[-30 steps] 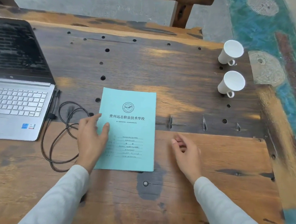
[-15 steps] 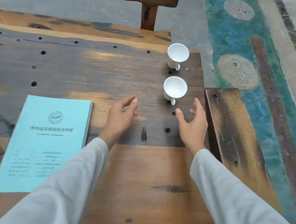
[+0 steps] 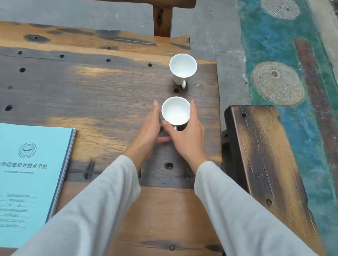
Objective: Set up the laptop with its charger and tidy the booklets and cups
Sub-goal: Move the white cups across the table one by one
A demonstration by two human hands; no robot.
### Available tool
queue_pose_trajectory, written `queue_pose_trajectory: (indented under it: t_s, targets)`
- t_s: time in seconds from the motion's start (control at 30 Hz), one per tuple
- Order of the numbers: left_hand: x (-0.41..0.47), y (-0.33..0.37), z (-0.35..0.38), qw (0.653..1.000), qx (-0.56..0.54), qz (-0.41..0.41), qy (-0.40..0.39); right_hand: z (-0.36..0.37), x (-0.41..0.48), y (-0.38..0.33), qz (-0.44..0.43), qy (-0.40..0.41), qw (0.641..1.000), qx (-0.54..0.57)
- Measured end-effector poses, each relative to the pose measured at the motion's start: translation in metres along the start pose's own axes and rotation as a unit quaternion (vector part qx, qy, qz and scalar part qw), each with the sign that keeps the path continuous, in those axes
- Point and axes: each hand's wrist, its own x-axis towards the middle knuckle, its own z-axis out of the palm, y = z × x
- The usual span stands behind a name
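Observation:
Two white handled cups stand upright near the table's right edge, the far cup (image 3: 182, 68) behind the near cup (image 3: 175, 111). My right hand (image 3: 185, 135) curls round the near cup, fingers along its right side and thumb at its base by the handle. My left hand (image 3: 150, 130) is held edge-on just left of the same cup, fingers straight, holding nothing. A stack of teal booklets (image 3: 20, 181) with a round emblem and printed text lies flat at the lower left. Laptop and charger are out of view.
The wooden table (image 3: 98, 95) is dark, with several small holes. A wooden bench (image 3: 262, 154) runs along its right side, over a teal painted floor. Another bench stands beyond the far edge.
My view has swung right, away from the laptop and cable. Both hands left the booklets and moved forward to the near cup; the right hand now wraps it.

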Motion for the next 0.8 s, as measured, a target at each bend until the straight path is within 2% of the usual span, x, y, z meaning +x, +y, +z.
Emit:
queue_pose_trajectory:
  t_s: [0.2, 0.43, 0.8]
  targets:
    - [-0.006, 0.007, 0.008, 0.999, -0.023, -0.026, -0.007, -0.003, 0.005, -0.001, 0.030, 0.002, 0.999, -0.010]
    - [-0.030, -0.001, 0.005, 0.999, -0.042, -0.021, 0.005, 0.000, -0.012, -0.007, -0.002, 0.030, 1.000, 0.008]
    - [-0.122, -0.040, -0.017, 0.997, -0.077, -0.015, 0.008, -0.002, -0.110, -0.014, 0.014, 0.014, 0.999, 0.026]
